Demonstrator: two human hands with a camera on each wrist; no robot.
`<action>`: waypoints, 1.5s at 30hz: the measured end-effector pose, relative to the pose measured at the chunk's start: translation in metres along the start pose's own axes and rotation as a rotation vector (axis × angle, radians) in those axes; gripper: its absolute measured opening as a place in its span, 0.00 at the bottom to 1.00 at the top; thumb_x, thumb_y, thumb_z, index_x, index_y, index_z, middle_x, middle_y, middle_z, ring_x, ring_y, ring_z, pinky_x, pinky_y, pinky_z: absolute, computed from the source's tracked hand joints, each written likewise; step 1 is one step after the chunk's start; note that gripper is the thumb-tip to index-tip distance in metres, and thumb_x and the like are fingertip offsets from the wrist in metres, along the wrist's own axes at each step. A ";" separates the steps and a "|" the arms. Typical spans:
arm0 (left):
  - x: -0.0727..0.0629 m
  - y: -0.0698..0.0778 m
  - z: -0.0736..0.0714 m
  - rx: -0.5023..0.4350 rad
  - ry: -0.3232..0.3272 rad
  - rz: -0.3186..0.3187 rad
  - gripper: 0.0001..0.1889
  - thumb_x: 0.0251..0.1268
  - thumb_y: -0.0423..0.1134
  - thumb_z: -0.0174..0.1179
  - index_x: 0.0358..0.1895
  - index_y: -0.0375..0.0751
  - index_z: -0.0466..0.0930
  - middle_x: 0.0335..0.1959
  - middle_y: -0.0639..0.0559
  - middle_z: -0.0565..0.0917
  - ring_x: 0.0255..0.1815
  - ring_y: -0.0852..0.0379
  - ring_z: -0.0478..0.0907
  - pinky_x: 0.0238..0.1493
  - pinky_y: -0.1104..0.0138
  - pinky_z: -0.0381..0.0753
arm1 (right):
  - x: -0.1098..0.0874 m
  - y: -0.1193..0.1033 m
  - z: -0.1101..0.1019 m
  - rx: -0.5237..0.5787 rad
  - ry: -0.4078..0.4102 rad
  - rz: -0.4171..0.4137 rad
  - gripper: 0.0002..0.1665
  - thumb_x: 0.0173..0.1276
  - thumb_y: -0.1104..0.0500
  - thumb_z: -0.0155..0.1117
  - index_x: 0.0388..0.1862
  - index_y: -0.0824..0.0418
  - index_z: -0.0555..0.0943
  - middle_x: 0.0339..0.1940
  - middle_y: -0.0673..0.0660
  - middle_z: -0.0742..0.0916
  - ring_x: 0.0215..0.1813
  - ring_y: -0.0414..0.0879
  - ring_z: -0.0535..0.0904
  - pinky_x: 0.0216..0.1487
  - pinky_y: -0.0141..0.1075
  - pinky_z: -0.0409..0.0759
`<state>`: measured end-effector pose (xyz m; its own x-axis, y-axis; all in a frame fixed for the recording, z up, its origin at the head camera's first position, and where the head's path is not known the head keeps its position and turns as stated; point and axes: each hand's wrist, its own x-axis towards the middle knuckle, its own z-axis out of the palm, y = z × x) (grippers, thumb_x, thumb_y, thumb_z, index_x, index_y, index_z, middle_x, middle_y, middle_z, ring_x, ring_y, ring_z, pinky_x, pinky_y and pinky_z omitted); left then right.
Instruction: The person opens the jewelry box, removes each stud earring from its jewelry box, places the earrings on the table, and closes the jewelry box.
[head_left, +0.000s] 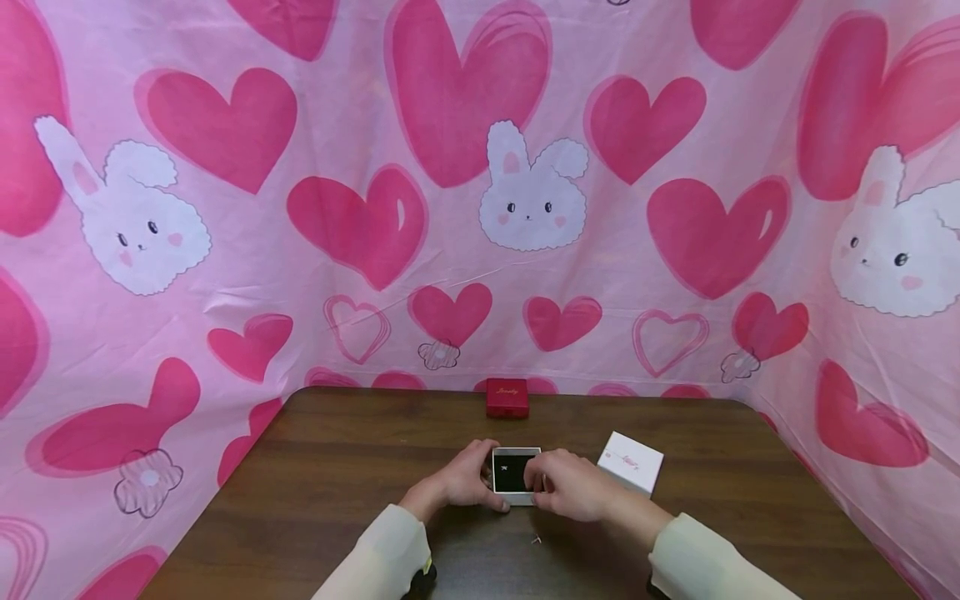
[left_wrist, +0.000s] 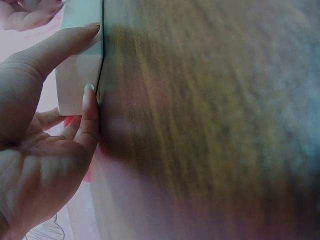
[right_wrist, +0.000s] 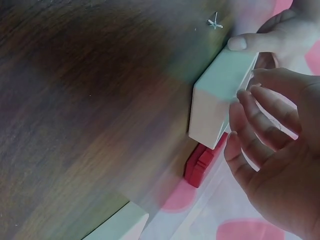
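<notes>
In the head view, a small white jewelry box (head_left: 517, 499) with a dark insert stands uncovered on the table. My left hand (head_left: 468, 477) holds its left side; the left wrist view shows the thumb on one wall and fingertips against another. A small silvery star-shaped piece (head_left: 504, 468) lies on the insert. My right hand (head_left: 566, 485) reaches over the box's right part with bent fingers; its fingertips are partly hidden, so I cannot tell whether they pinch anything. Another small star-shaped piece (right_wrist: 215, 21) lies on the table in front of the box.
A white lid (head_left: 632, 461) with pink lettering lies right of the box, close to my right forearm. Behind the box, a red jewelry box (head_left: 507, 398) stands near the back edge of the wooden table (head_left: 360, 450). Pink heart-and-rabbit cloth (head_left: 465, 267) hangs around the table.
</notes>
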<state>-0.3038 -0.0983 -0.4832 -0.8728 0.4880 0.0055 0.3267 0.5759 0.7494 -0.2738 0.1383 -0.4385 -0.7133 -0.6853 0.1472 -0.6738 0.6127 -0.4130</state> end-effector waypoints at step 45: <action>-0.001 0.004 0.000 -0.013 -0.001 -0.025 0.44 0.45 0.38 0.82 0.67 0.38 0.67 0.51 0.49 0.72 0.50 0.52 0.72 0.54 0.57 0.78 | 0.016 0.020 0.004 0.063 0.026 -0.031 0.08 0.61 0.70 0.70 0.40 0.66 0.85 0.34 0.54 0.85 0.33 0.42 0.77 0.38 0.34 0.80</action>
<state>-0.3014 -0.0971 -0.4800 -0.8805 0.4739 -0.0137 0.2999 0.5791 0.7580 -0.2982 0.1380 -0.4476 -0.6973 -0.6928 0.1840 -0.6832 0.5646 -0.4632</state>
